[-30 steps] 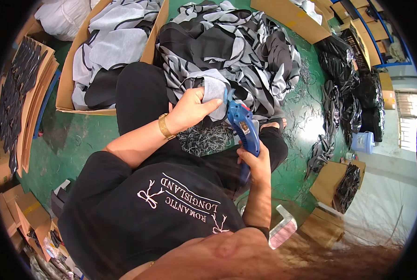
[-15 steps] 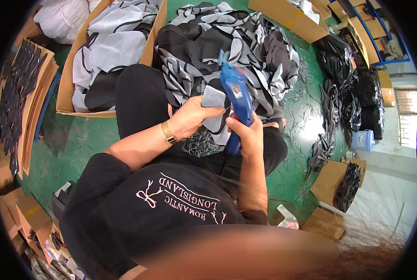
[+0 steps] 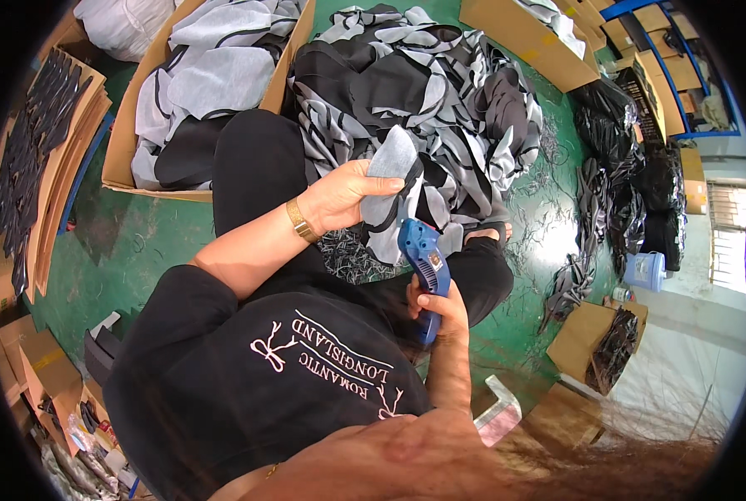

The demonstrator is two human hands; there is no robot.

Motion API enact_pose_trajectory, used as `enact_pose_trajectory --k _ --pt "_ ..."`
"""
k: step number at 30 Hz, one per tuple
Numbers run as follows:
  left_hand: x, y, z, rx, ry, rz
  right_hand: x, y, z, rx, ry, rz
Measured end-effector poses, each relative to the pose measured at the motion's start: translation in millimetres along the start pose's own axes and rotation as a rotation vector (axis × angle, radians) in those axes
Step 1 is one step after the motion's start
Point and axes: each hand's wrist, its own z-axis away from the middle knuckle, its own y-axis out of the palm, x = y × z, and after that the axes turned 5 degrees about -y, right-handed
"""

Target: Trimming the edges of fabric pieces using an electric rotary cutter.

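A fabric piece, grey on one side and black on the other (image 3: 393, 157), is pinched in my left hand (image 3: 338, 199), thumb on top. Its grey end points up and away from me, and more cloth hangs below my fingers. My right hand (image 3: 445, 311) is wrapped round the handle of a blue cordless electric scissors (image 3: 426, 260). The tool's head points away from me, close to the right edge of the held cloth. I cannot tell whether its blades touch the fabric. Dark and grey thread scraps (image 3: 346, 255) lie below my hands.
A large heap of grey and black fabric pieces (image 3: 406, 75) lies ahead on the green floor (image 3: 168, 242). An open cardboard box of similar pieces (image 3: 223, 83) stands at left. Black plastic bags (image 3: 607, 125) and a blue bucket (image 3: 645, 271) are at right.
My right hand has drawn the electric scissors down toward me, its head now lower beside the cloth. The fabric in my left hand has turned, its grey end now reaching higher.
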Motion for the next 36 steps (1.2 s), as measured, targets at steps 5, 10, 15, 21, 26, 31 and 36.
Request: enact_pose_trajectory --k 5,10,15,21,26,31,36 --pt "3.0 5.5 4.9 0.029 0.005 -0.015 0.7 4.4 -2.2 0.009 -0.010 -0.021" --pt "6.9 9.5 8.3 0.021 0.047 -0.047 -1.8 7.3 -5.3 0.015 -0.045 -0.060" --pt "9.0 16.2 12.6 0.017 0.051 -0.078 -0.8 11.4 -5.9 0.016 -0.043 -0.190" --pt "15.4 18.0 15.0 -0.010 0.064 -0.104 -4.3 11.7 -8.7 0.029 -0.067 -0.275" --pt "21.7 18.0 14.0 -0.016 0.049 -0.094 -3.4 6.4 -19.5 0.030 -0.107 -0.315" --pt "31.0 17.5 12.9 -0.006 0.044 -0.224 34.6 10.2 -33.2 -0.134 -0.319 0.043" --pt "39.7 19.7 16.1 -0.016 0.051 -0.413 52.9 36.5 -54.7 -0.302 -0.401 0.496"
